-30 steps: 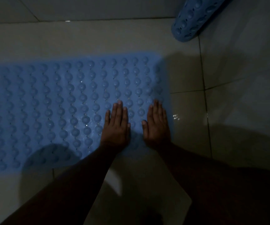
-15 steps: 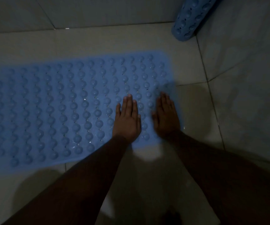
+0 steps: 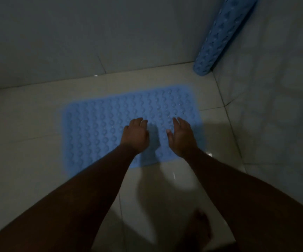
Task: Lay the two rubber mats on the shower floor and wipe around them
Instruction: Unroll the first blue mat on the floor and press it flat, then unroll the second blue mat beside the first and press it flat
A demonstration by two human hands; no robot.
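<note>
Your flat mat (image 3: 110, 128) lies spread on the shower floor (image 3: 19, 124), bumps up, its long side running left to right in front of you. Its far edge sits short of the back wall (image 3: 74, 42), and its right end stops near the floor's tile seam by the side wall (image 3: 274, 124).

Both your hands are over the right half of that mat. Your left hand (image 3: 135, 136) is above the mat's middle-right, fingers curled down loosely and holding nothing; it casts a shadow on the mat just to its right, and whether the fingertips touch the mat is hard to tell. Your right hand (image 3: 181, 138) is near the mat's right end, fingers spread and loose, also empty, and appears slightly raised off the bumps. A strip of mat shows between the two hands.

The rolled mat (image 3: 218, 35) stands tilted in the far right corner, its lower end on the floor where the two walls meet, well apart from your hands and beyond the flat mat's far right corner.

Your foot (image 3: 203, 230) shows on the floor near the bottom, dim and unclear.
</note>
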